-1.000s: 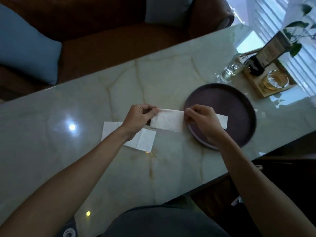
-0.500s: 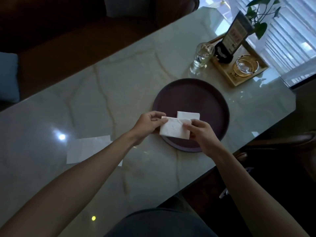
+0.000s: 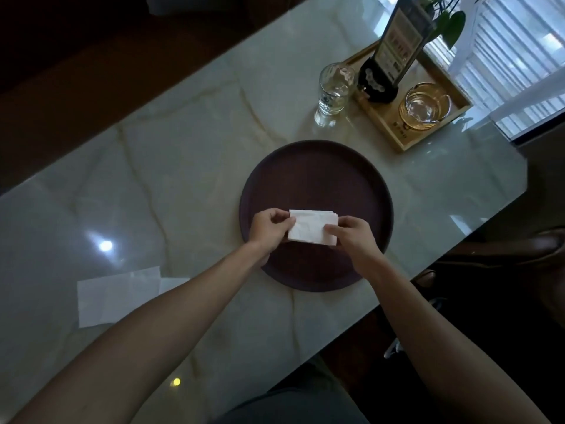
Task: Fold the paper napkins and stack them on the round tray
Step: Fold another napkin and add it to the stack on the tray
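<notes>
A folded white napkin [image 3: 310, 227] sits over the near half of the dark round tray [image 3: 318, 166], on top of other folded napkin edges that show at its right side. My left hand [image 3: 269, 229] pinches its left edge and my right hand [image 3: 351, 235] pinches its right lower corner. Both hands are over the tray. Unfolded white napkins [image 3: 117, 293] lie flat on the marble table at the left, partly hidden by my left forearm.
A drinking glass [image 3: 333, 93] stands behind the tray. To the right of the glass is a wooden tray [image 3: 428, 130] with a dark sign holder [image 3: 394, 47] and a gold-rimmed glass bowl [image 3: 425, 108]. The table's near edge runs diagonally at right. A sofa lies beyond the table.
Both hands carried the folded napkin from beside the tray's left rim onto the tray, on top of the napkin lying there. The napkin went from a long strip to a shorter fold.
</notes>
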`<state>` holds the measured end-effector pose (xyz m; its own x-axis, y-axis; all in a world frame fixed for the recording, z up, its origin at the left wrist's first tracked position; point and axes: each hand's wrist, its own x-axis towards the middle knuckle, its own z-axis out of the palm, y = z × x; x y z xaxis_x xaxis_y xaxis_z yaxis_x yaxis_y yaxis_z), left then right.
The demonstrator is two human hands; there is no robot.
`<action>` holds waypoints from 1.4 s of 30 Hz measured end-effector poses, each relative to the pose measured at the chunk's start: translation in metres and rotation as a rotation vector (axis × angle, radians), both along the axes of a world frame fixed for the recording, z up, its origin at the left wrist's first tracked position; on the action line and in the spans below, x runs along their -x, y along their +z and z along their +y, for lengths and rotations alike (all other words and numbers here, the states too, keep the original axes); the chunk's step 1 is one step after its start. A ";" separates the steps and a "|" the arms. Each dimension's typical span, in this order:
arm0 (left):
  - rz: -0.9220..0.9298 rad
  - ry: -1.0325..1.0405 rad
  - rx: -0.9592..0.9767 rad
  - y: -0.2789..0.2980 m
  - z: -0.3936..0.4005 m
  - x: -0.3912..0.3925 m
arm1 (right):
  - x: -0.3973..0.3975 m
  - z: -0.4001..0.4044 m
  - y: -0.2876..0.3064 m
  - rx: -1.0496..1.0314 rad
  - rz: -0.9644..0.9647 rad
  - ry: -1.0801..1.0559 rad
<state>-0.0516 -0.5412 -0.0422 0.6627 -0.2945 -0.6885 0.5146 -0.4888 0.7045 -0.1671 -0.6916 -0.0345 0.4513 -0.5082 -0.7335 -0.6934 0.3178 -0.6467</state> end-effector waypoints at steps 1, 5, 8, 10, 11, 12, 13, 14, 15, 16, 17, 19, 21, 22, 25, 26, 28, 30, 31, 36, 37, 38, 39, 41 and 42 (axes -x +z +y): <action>-0.016 -0.008 -0.016 -0.004 -0.002 -0.001 | -0.001 -0.002 -0.004 -0.006 0.011 -0.009; -0.112 -0.029 -0.098 -0.018 -0.009 -0.001 | -0.006 -0.006 -0.020 0.102 0.062 0.032; -0.227 -0.081 -0.170 -0.022 -0.011 -0.002 | -0.009 -0.004 -0.023 0.214 0.112 0.079; -0.268 -0.095 -0.196 -0.023 -0.011 -0.002 | -0.011 -0.001 -0.023 0.287 0.129 0.115; -0.278 -0.101 -0.202 -0.023 -0.011 -0.003 | -0.012 -0.001 -0.023 0.316 0.135 0.130; -0.294 -0.118 -0.210 -0.023 -0.011 -0.003 | -0.012 0.000 -0.024 0.337 0.144 0.141; -0.309 -0.144 -0.222 -0.023 -0.011 -0.003 | -0.012 0.000 -0.024 0.349 0.155 0.151; -0.317 -0.164 -0.232 -0.024 -0.011 -0.003 | -0.012 0.001 -0.024 0.357 0.169 0.162; -0.319 -0.173 -0.240 -0.026 -0.010 -0.003 | -0.012 0.001 -0.025 0.366 0.187 0.180; -0.321 -0.179 -0.244 -0.027 -0.009 -0.003 | -0.012 0.000 -0.025 0.379 0.202 0.202; -0.326 -0.187 -0.246 -0.028 -0.008 -0.003 | -0.012 0.000 -0.026 0.393 0.215 0.223; -0.334 -0.201 -0.250 -0.030 -0.007 -0.003 | -0.012 0.000 -0.025 0.413 0.238 0.243; -0.320 -0.187 -0.257 -0.033 -0.007 -0.004 | -0.012 0.001 -0.023 0.427 0.262 0.256; -0.315 -0.179 -0.262 -0.034 -0.006 -0.005 | -0.012 0.001 -0.023 0.436 0.275 0.266; -0.318 -0.172 -0.266 -0.035 -0.007 -0.006 | -0.013 0.001 -0.020 0.448 0.296 0.275; -0.320 -0.172 -0.267 -0.035 -0.007 -0.005 | -0.013 0.001 -0.019 0.448 0.297 0.278; -0.323 -0.167 -0.261 -0.036 -0.007 -0.004 | -0.013 0.002 -0.018 0.445 0.304 0.282; -0.325 -0.171 -0.258 -0.034 -0.007 -0.003 | -0.011 0.002 -0.016 0.450 0.312 0.295; -0.329 -0.177 -0.262 -0.034 -0.006 -0.003 | -0.010 0.002 -0.015 0.451 0.316 0.304; -0.361 -0.189 -0.257 -0.031 -0.003 -0.002 | -0.008 -0.001 -0.010 0.470 0.332 0.298; -0.366 -0.200 -0.256 -0.031 -0.003 -0.001 | -0.008 -0.001 -0.009 0.475 0.334 0.296; -0.371 -0.205 -0.258 -0.030 -0.003 -0.001 | -0.008 -0.002 -0.009 0.473 0.339 0.296; -0.371 -0.204 -0.260 -0.030 -0.002 0.000 | -0.008 -0.002 -0.009 0.468 0.346 0.299; -0.359 -0.198 -0.259 -0.030 -0.001 -0.001 | -0.008 -0.002 -0.009 0.457 0.355 0.303; -0.347 -0.195 -0.257 -0.031 -0.001 -0.001 | -0.008 -0.001 -0.008 0.455 0.360 0.305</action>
<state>-0.0504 -0.5418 -0.0731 0.8158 -0.2857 -0.5028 0.1509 -0.7341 0.6620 -0.1593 -0.6930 -0.0424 0.3906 -0.6912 -0.6081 -0.9074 -0.1779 -0.3807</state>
